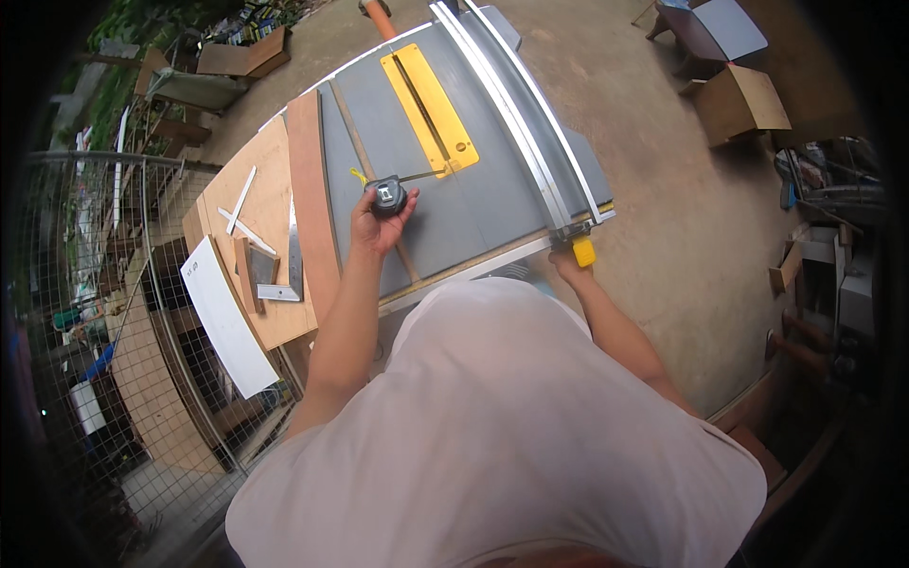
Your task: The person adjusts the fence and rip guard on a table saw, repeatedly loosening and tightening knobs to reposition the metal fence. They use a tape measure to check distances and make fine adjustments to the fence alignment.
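Observation:
In my left hand (pixel 383 227) is a dark tape measure (pixel 387 197) with a yellow tab at its side. A short length of its blade (pixel 423 176) reaches right to the near end of the yellow insert plate (pixel 431 109) in the grey table saw top (pixel 483 204). My right hand (pixel 571 265) is at the saw's front edge, beside the yellow handle (pixel 583 251) at the near end of the silver rip fence (pixel 511 118). Its fingers are mostly hidden there.
Left of the saw top lie a long brown board (pixel 310 180), a plywood surface (pixel 270 180), a square (pixel 293 260) and thin white strips (pixel 243 199). A white panel (pixel 227 317) leans near a wire mesh fence (pixel 156 246). Wooden furniture (pixel 739 106) stands at far right.

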{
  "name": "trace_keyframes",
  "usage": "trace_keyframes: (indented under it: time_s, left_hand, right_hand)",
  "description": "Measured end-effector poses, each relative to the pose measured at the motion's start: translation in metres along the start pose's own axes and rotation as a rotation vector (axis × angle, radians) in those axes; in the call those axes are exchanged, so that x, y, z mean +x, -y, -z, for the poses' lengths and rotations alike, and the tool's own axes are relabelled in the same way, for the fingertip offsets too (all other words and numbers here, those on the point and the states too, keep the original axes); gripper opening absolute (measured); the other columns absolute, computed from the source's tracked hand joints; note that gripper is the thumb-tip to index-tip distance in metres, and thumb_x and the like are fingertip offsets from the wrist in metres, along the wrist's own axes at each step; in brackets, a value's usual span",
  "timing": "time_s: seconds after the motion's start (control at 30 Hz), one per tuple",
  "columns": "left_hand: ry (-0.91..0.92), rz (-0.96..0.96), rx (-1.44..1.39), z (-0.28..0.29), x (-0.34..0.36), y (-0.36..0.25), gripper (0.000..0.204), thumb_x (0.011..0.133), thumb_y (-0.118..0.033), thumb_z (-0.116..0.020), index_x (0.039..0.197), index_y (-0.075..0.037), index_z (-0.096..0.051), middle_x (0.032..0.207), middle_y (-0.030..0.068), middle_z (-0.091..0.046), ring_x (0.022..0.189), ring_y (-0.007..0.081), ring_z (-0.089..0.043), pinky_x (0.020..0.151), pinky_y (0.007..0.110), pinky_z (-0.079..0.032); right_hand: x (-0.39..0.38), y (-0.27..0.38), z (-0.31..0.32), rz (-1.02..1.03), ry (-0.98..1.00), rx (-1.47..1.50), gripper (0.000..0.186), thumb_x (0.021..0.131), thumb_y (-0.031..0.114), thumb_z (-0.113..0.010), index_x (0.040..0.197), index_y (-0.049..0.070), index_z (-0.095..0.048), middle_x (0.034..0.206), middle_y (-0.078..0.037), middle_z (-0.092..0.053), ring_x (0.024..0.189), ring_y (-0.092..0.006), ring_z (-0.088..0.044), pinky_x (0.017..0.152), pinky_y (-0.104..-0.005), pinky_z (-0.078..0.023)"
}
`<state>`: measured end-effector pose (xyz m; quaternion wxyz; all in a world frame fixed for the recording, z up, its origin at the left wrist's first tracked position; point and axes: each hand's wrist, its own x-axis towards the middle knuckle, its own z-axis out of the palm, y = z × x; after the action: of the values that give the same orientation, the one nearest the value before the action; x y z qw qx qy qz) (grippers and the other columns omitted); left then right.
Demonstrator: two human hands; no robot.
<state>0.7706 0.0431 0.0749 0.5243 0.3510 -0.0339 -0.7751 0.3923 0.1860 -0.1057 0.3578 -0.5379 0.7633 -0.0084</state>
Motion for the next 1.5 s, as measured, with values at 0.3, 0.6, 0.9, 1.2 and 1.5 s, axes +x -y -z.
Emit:
trace_keyframes:
  time_s: [0.3,0.6,0.9,1.2,1.5]
  left_hand:
    - [-0.369,-0.058,0.721,0.000,0.017,0.023,0.038,0.086,-0.024,-0.065,0.116,-0.009,-0.048,0.097,0.0103,-0.061,0.084,0.0235,-0.064,0.067,0.040,-0.053]
    - [-0.598,-0.291,1.704,-0.026,-0.009,0.017,0.070,0.076,-0.030,-0.074,0.130,0.000,-0.042,0.127,0.0234,-0.044,0.113,0.0359,-0.051,0.090,0.045,-0.047]
    - [0.641,-1.044,2.307,-0.131,-0.010,0.098,0.069,0.068,-0.020,-0.077,0.130,-0.021,-0.048,0.135,0.0133,-0.041,0.133,0.0401,-0.030,0.107,0.056,-0.028]
    - [1.063,-0.713,2.586,-0.158,0.058,0.163,0.021,0.090,-0.023,-0.048,0.100,-0.019,-0.067,0.105,0.0083,-0.060,0.118,0.0310,-0.049,0.111,0.061,-0.020]
    - [1.103,-0.736,2.518,-0.164,0.062,0.174,0.018,0.088,-0.022,-0.051,0.091,-0.019,-0.068,0.098,0.0043,-0.061,0.111,0.0272,-0.052,0.112,0.060,-0.021]
  right_hand:
    - [-0.009,0.005,0.024,0.166,0.026,0.324,0.044,0.074,0.038,-0.069,0.110,0.013,-0.063,0.110,-0.007,-0.066,0.104,-0.0238,-0.061,0.090,-0.0449,-0.044]
    - [0.010,-0.026,0.022,-0.373,0.757,1.262,0.015,0.078,0.017,-0.069,0.083,0.013,-0.055,0.065,0.000,-0.049,0.066,-0.0153,-0.051,0.061,-0.0393,-0.044]
    - [-0.030,0.036,0.045,-0.210,0.089,0.500,0.025,0.071,0.023,-0.064,0.093,0.010,-0.061,0.077,-0.010,-0.060,0.065,-0.0221,-0.057,0.057,-0.0364,-0.047]
    - [-0.032,0.046,0.031,-0.056,-0.130,-0.065,0.051,0.073,0.032,-0.066,0.119,0.010,-0.060,0.124,-0.011,-0.060,0.113,-0.0303,-0.056,0.092,-0.0410,-0.046]
    - [-0.016,0.009,0.049,-0.297,0.642,1.153,0.016,0.077,0.015,-0.067,0.072,0.013,-0.052,0.061,-0.002,-0.053,0.056,-0.0136,-0.054,0.066,-0.0404,-0.052]
